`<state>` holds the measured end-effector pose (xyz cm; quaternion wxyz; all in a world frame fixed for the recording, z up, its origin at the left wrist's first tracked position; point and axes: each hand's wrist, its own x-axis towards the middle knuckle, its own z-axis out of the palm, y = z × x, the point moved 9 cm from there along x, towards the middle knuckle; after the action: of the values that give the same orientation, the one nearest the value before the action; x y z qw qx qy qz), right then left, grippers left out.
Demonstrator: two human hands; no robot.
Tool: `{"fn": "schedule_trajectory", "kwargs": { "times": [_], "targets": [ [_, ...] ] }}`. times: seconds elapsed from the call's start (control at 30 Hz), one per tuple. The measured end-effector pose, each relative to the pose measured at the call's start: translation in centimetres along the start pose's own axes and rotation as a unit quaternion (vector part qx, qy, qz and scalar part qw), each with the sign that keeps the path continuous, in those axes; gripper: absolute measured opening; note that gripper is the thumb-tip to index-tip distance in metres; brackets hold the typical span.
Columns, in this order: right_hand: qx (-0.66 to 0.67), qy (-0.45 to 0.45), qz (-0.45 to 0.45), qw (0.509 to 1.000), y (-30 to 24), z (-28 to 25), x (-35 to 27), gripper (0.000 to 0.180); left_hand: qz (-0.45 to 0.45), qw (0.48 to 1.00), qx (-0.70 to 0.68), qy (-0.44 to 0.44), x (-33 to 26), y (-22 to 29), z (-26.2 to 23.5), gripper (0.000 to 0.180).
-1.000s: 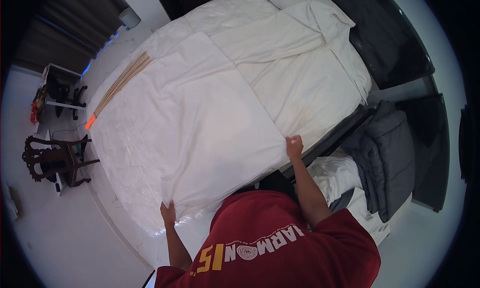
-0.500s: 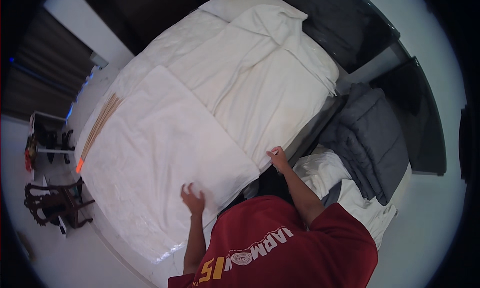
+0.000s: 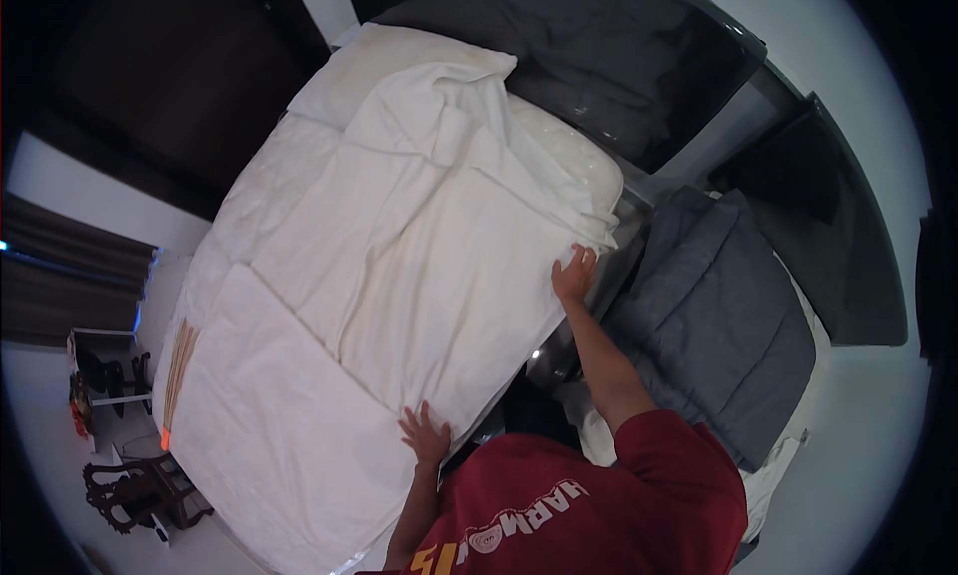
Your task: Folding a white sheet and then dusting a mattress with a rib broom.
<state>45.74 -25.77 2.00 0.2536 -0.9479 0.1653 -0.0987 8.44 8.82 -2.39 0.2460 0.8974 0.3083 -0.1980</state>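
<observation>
Both hands have been shifted further along the bed's near edge since the earlier frame. Left hand (image 3: 426,435) is laid flat, fingers spread open, on the white sheet (image 3: 419,276), which is spread over the bed (image 3: 559,141). Right hand (image 3: 576,274) is closed on the sheet's edge beside a folded grey duvet (image 3: 714,315).
</observation>
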Motion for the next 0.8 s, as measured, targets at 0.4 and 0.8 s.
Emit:
{"fn": "schedule_trajectory", "kwargs": {
  "times": [0.4, 0.8],
  "targets": [
    [-0.009, -0.097, -0.032, 0.995, 4.6, 1.8, 17.2, 0.044, -0.04, 0.997, -0.063, -0.009, 3.9, 0.8, 0.3, 0.067],
    [-0.108, -0.027, 0.108, 0.988, 6.1, -4.8, 20.1, 0.023, -0.086, 0.987, -0.112, 0.074, 6.7, 1.4, 0.9, 0.047]
  ]
}}
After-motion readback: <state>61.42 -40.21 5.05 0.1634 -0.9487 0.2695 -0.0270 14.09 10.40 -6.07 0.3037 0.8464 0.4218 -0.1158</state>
